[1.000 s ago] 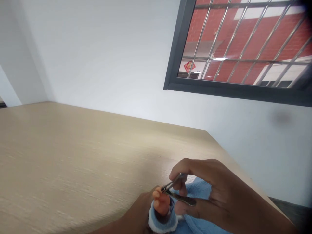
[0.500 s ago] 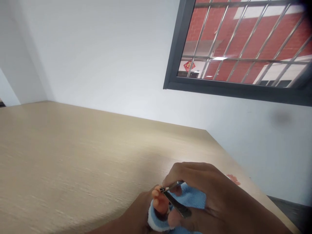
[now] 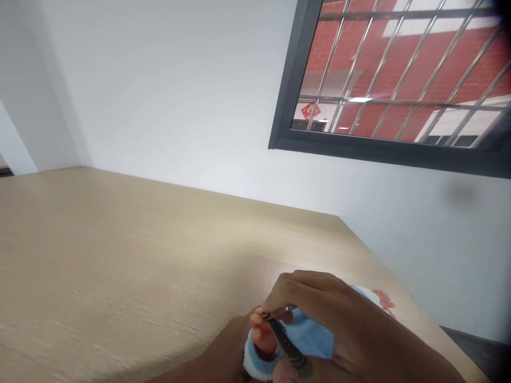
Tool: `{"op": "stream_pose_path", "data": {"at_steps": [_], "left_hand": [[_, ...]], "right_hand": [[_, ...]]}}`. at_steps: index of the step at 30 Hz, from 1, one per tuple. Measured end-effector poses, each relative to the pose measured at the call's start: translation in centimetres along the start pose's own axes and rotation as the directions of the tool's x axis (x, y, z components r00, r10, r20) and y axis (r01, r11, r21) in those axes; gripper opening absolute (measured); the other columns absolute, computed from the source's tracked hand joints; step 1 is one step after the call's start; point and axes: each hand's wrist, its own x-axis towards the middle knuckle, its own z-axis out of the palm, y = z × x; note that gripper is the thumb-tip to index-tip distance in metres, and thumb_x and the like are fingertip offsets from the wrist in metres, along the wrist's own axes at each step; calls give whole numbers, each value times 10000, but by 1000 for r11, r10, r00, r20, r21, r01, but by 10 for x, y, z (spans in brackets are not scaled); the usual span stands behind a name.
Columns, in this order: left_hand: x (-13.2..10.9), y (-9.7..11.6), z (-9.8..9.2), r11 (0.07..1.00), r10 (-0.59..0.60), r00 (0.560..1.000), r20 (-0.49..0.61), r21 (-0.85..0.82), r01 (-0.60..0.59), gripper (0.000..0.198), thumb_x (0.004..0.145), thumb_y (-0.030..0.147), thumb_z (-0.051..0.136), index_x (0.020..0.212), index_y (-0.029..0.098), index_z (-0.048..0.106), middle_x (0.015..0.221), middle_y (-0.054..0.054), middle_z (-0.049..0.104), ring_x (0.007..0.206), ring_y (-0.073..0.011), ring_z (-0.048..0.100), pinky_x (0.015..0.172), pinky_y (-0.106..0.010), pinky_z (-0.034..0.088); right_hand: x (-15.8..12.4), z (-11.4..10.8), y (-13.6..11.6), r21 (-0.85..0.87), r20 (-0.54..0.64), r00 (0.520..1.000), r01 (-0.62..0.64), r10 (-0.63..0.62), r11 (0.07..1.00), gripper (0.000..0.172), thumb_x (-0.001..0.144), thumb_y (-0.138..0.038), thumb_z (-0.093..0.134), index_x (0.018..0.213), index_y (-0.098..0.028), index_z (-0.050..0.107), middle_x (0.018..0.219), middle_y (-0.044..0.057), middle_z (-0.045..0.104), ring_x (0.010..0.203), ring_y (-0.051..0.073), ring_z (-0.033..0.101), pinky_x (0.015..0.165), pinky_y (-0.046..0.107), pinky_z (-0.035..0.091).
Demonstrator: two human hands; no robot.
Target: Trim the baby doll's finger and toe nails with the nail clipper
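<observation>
Across the pale bench [image 3: 120,255] we go, and here's the left hand [image 3: 235,338], tucked behind a small orange toy limb [image 3: 264,340], fingers hidden, so I can't tell how it grips! The limb pokes up from a blue-and-white cuff [image 3: 253,366]. Now the metal nail clipper [image 3: 285,340], head right at those stubby digits; then fuzzy blue cloth [image 3: 313,332], and the right hand [image 3: 339,319], thumb and fingers pinching the clipper

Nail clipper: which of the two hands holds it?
The right hand, which pinches the nail clipper; the left hand is instead beside the blue-and-white cuff.
</observation>
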Motion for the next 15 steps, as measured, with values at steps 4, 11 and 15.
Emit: {"op": "stream_pose_path", "data": {"at_steps": [4,11,15], "left_hand": [[-4,5,-3,1000,-19,1000,-16,24,19,308,819,425,771,881,211,559,891,-29,594,843,-208,582,713,-280,516],[-2,9,-4,999,-19,1000,-25,33,19,351,817,466,777,905,217,545,926,-44,592,892,-235,597,753,-305,541],[1,4,-2,999,-17,1000,-15,41,18,385,821,527,788,894,225,562,900,-28,594,842,-217,599,729,-304,544]], "right_hand": [[0,-1,-1,2,27,1000,7,-7,1000,115,939,-298,762,946,-279,650,953,-54,671,929,156,623,803,258,450],[-2,1,0,-2,-19,999,50,-50,999,116,952,-328,738,924,-260,648,911,-31,666,886,172,614,780,284,441],[-1,1,-2,3,-44,997,56,-56,998,171,844,-263,829,928,-256,680,902,-30,672,864,175,620,789,274,452]]}}
